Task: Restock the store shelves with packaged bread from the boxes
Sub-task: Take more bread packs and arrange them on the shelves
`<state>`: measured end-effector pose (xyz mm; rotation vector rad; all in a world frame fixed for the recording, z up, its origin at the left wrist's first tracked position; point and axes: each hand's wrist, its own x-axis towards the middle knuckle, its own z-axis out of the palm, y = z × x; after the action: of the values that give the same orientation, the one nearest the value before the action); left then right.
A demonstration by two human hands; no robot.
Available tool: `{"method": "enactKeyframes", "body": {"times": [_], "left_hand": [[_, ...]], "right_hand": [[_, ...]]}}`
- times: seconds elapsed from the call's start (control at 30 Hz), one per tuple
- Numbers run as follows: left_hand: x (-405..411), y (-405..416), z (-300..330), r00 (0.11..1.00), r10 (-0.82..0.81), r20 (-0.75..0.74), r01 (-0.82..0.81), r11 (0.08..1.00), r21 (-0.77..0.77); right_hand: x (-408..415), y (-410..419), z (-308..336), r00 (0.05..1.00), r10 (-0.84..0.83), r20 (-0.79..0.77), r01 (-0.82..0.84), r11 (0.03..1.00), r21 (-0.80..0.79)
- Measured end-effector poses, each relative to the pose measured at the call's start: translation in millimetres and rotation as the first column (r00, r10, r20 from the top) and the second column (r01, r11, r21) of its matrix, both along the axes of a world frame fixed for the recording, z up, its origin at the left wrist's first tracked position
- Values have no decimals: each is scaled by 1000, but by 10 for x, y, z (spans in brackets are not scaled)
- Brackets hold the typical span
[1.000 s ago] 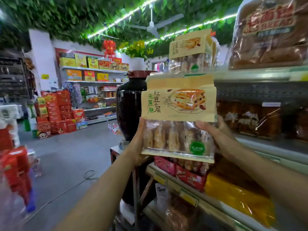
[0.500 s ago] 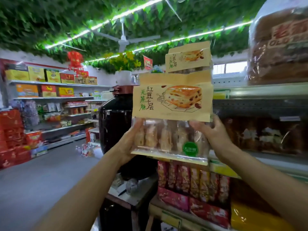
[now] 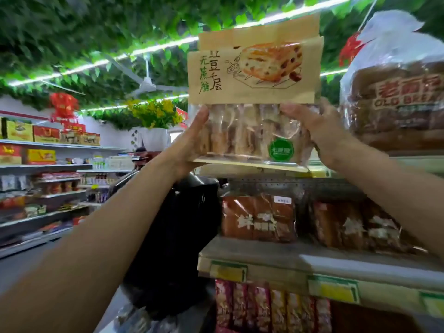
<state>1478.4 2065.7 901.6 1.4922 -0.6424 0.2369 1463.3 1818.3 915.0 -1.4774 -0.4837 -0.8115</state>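
Observation:
I hold a bread package [image 3: 252, 97] upright at the level of the top shelf [image 3: 413, 162]; it has a tan paper top with a bread picture and a clear lower half showing slices. My left hand [image 3: 189, 143] grips its lower left side and my right hand [image 3: 317, 131] grips its lower right side. Behind it, the tan top of another such package [image 3: 259, 28] sticks up. A large clear bag of brown "Old Bread" [image 3: 396, 92] stands on the top shelf just to the right.
Brown bread packs [image 3: 259, 217] fill the middle shelf [image 3: 288, 260], with red snack packs [image 3: 264, 308] below. A big dark jar [image 3: 173, 236] stands left of the shelf end. Across the aisle are shelves of boxed goods [image 3: 43, 135]. A ceiling fan [image 3: 146, 85] hangs among green leaves.
Both hands have lifted the bread package from the middle-shelf level up to the top shelf, in front of the package standing there. My view has tilted upward.

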Motion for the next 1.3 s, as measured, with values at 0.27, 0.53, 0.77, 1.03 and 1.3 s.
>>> {"method": "enactKeyframes", "body": {"times": [0.27,0.53,0.77,1.03,1.3], "left_hand": [[678,-426,445,991,132,38,-129,990,-62],[1270,-800,307,990,143,-2,-143,987,78],[1395,-843,265,983,159,86,-174,960,219],[1403,-816,228,983,147,113,-170,958,229],[1384,-800,99,913,352,208,-371,927,61]], "right_hand": [[337,-403,590,993,12,-116,-29,989,-146],[860,-752,464,981,-23,-192,8,997,-80],[1052,-829,238,946,-82,-314,38,989,-144],[977,-773,246,916,-213,-338,123,955,-269],[833,-631,68,847,-520,-110,461,822,-335]]}}
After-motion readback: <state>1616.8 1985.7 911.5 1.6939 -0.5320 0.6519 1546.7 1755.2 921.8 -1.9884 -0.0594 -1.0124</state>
